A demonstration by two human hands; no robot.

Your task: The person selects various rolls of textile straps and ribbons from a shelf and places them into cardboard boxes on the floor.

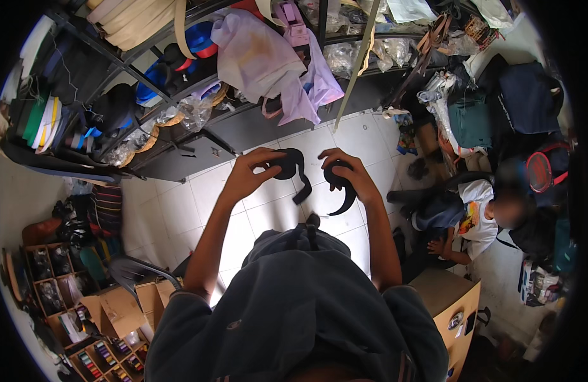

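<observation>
Two black curved strap pieces held up above white floor tiles [179, 204], one pinched in closed left hand [246, 175], other [342, 184] gripped in closed right hand [351, 173]; pieces apart, not yet joined, metal shelves [179, 121] beyond

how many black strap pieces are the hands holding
2: one black strap piece in the left hand, one in the right hand, held apart above the tiled floor.
</observation>
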